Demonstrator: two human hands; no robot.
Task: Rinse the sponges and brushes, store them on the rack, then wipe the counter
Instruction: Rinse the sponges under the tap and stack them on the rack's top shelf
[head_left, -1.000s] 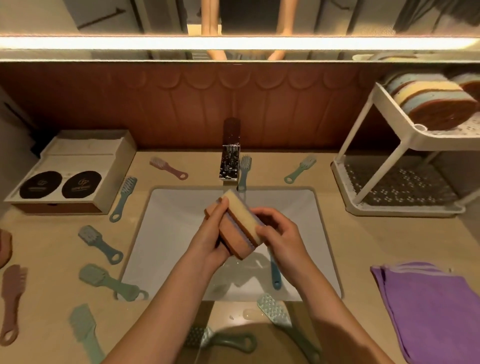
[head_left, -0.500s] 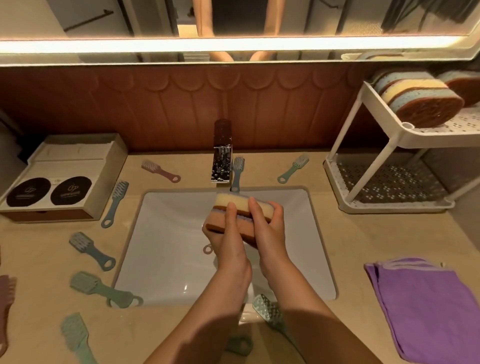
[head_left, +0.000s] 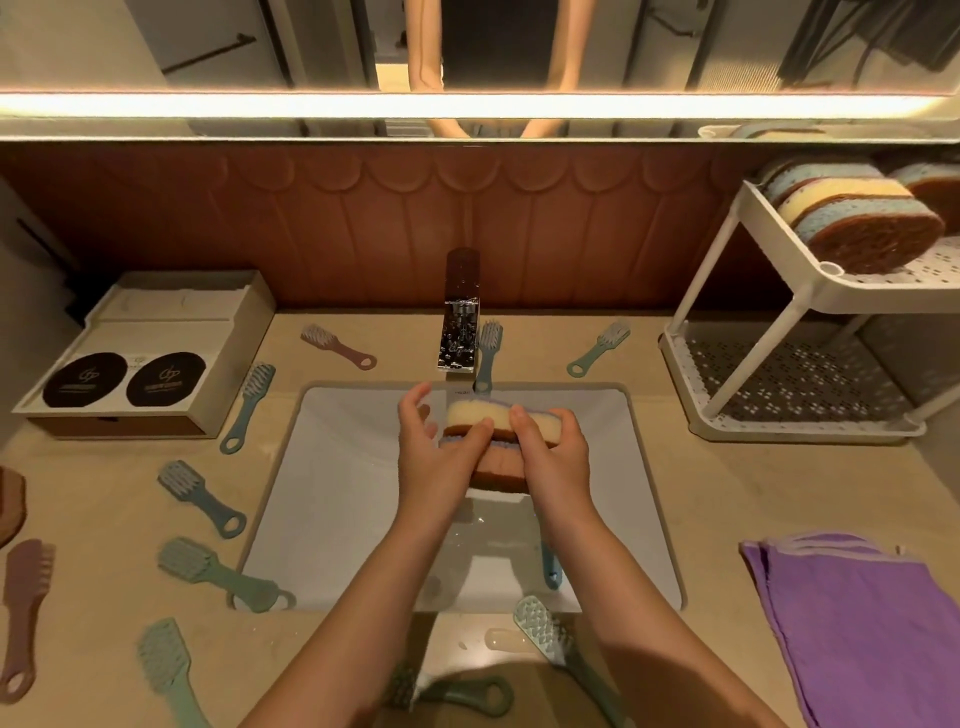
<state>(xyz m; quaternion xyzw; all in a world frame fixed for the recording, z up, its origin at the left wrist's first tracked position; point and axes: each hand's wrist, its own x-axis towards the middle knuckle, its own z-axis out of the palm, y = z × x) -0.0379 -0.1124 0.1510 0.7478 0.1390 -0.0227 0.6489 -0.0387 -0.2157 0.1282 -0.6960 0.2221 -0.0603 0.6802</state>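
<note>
Right hand (head_left: 553, 457) is gripping the stacked sponges (head_left: 478, 413) over the sink (head_left: 337, 493) — fingers curling across the top. Left hand (head_left: 431, 452) is holding its fingers spread and loose, thumb touching the sponges' near side — faucet (head_left: 460, 332) just beyond the fingertips.

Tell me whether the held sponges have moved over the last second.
Yes: the sponges went from tilted to level and shifted nearer the faucet.
</note>
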